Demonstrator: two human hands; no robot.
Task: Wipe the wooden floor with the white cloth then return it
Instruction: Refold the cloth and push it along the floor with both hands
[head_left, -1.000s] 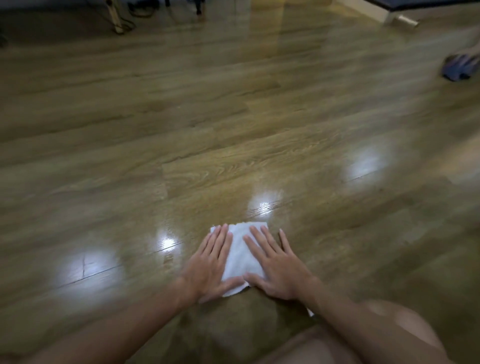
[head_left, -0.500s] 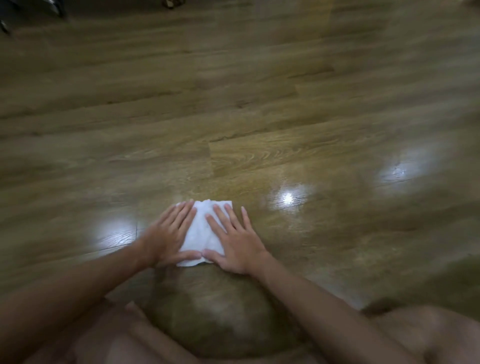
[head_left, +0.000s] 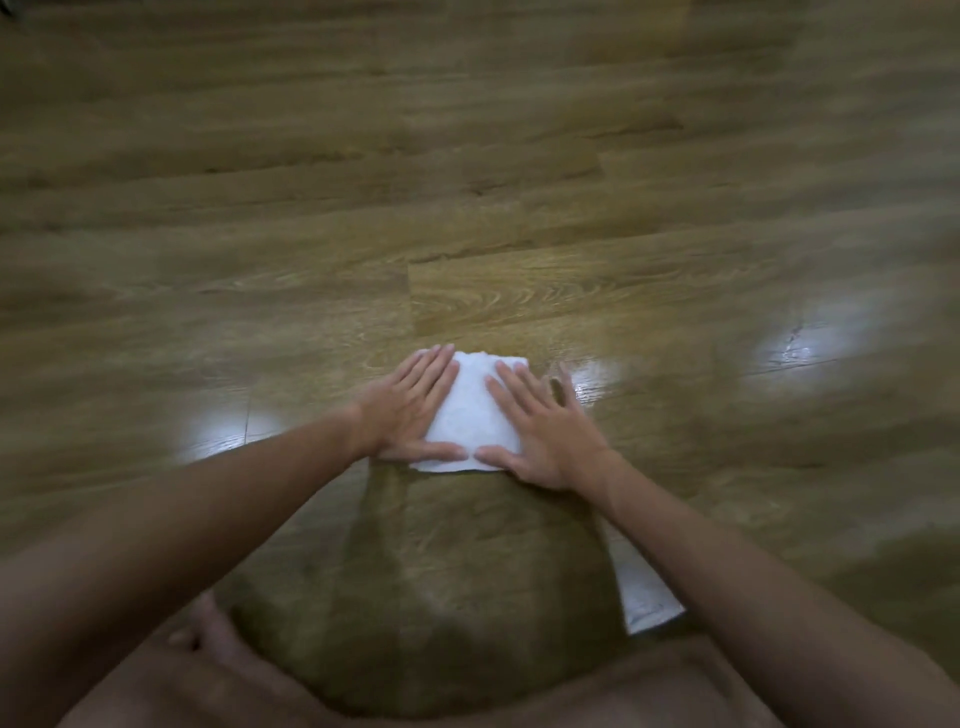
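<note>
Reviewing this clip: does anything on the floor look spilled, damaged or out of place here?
Nothing clearly wrong. Both hands, left hand and right hand, press flat on the folded white cloth on the wooden floor. One oddity: a pale flat strip lies by the right forearm; what it is cannot be told.

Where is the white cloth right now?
In the head view the white cloth lies flat on the wooden floor near centre, pressed between the left hand and right hand.

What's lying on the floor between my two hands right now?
In the head view, the middle strip of the white cloth shows between the left hand and the right hand, both pressed flat on it.
</note>
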